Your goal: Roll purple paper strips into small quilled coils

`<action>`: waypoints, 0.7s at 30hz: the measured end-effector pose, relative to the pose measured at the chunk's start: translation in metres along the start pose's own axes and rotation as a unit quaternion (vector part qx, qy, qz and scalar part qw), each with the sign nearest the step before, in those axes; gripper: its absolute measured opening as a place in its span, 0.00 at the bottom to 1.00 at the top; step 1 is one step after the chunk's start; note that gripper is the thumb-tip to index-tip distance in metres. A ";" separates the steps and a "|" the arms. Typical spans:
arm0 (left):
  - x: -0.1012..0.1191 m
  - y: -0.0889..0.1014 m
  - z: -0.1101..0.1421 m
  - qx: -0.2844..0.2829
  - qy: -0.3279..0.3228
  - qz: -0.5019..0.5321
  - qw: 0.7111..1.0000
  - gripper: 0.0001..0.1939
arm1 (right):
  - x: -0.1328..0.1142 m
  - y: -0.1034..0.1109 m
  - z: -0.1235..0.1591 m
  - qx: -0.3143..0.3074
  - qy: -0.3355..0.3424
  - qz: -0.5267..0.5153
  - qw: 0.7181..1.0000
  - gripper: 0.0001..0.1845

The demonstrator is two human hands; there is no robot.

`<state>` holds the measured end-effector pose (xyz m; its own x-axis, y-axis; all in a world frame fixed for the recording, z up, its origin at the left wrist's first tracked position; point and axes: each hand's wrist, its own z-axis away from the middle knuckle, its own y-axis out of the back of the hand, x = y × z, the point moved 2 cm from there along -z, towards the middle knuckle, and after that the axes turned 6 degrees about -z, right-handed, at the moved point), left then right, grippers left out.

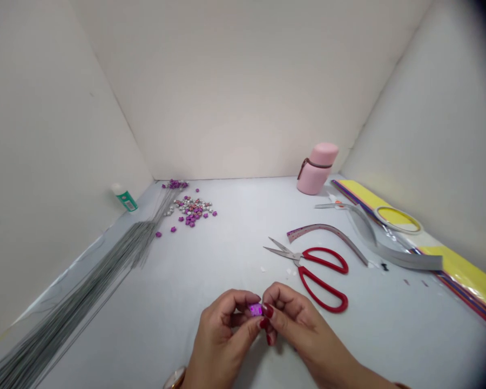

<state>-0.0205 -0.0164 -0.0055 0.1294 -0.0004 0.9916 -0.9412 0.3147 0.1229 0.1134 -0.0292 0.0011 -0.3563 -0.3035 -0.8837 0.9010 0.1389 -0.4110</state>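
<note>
Near the front of the table, a small shiny purple folded paper strip [256,309] is pinched between my two hands. My left hand [223,336] grips it from the left with thumb and fingers. From the right, the thumb and fingertips of my right hand [302,328] close on its other end, partly covering it. Open-bladed scissors with red handles [323,282] lie just beyond my right hand. Behind them curves a pinkish-purple paper strip [328,228]. Small folded paper stars [192,210] in purple, silver and copper tones form a loose pile at the back left.
A bundle of thin grey wires [93,292] runs along the left side, beside a green-and-white glue stick [125,198]. A pink bottle [316,170] stands at the back right. Grey strips [405,259], a tape roll [397,220] and yellow packs [461,270] lie along the right.
</note>
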 end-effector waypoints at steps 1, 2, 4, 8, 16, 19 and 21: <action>-0.001 0.000 0.000 0.008 0.013 0.010 1.000 0.06 | 0.000 0.000 0.000 -0.003 -0.001 0.001 1.000 0.11; -0.002 -0.001 0.001 0.019 0.023 0.023 0.999 0.06 | -0.001 -0.001 0.000 -0.006 -0.002 0.001 1.000 0.12; -0.003 -0.001 0.002 0.048 0.035 0.054 0.997 0.07 | -0.001 -0.001 0.000 -0.008 -0.001 -0.004 1.000 0.12; -0.002 -0.001 0.004 0.072 0.027 0.056 0.995 0.08 | -0.002 -0.002 0.001 -0.010 0.003 0.008 1.000 0.13; -0.002 0.001 0.004 0.052 -0.013 0.012 0.998 0.10 | 0.000 0.001 0.001 -0.003 0.015 0.050 0.999 0.12; -0.008 -0.003 0.004 0.089 0.034 0.074 0.993 0.08 | 0.000 0.001 0.001 -0.003 0.039 0.083 0.996 0.12; -0.011 -0.006 0.004 0.111 0.065 0.127 0.984 0.08 | -0.002 0.000 0.002 0.002 0.072 0.125 0.990 0.13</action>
<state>-0.0177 -0.0217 -0.0171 -0.0933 0.1777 0.9797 -0.9914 0.0746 -0.1080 0.1145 -0.0303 0.0030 -0.1529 -0.1231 -0.9805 0.9662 0.1896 -0.1745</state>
